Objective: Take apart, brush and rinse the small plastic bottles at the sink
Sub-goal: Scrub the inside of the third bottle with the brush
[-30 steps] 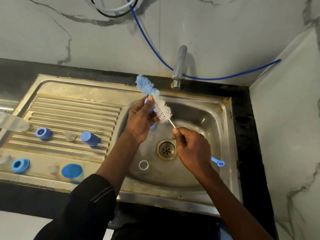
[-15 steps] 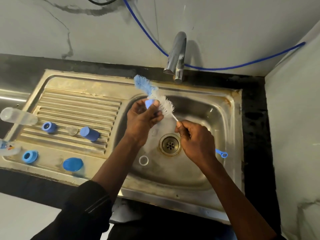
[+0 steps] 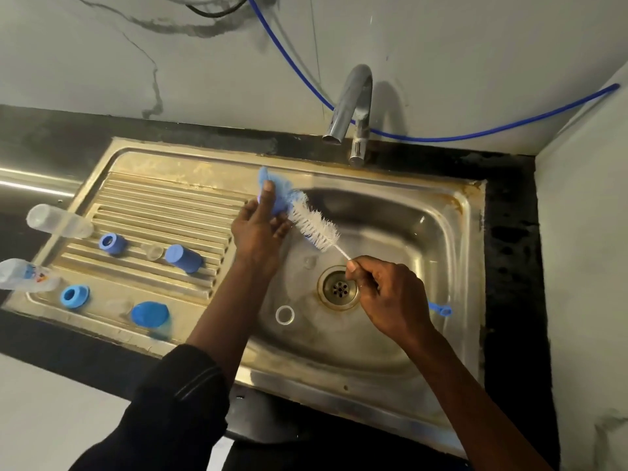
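Head view, looking down: a steel sink (image 3: 452, 212) is seen set in a dark counter, with a ribbed drainboard (image 3: 163, 212) to its left. A bottle brush (image 3: 314, 227) is held over the basin. Its long axis runs diagonally, from the blue loop at the handle end at lower right up to the blue-bristled tip at upper left, which points toward the far left corner of the basin. The wire stem is pinched by the right hand (image 3: 384, 297), just above the drain (image 3: 339, 288). A small blue piece (image 3: 280, 207) is gripped by the left hand (image 3: 260, 226), thumb raised along it, at the tip end of the brush; whether the bristles pass through it cannot be told.

On the drainboard, two clear bottles (image 3: 59, 220) are laid on their sides at the left edge, and four blue caps (image 3: 183, 258) are scattered near them. A clear ring (image 3: 284, 315) is lying in the basin beside the drain. A chrome tap (image 3: 350, 107) is mounted behind, with a blue hose (image 3: 475, 134) strung along the wall.
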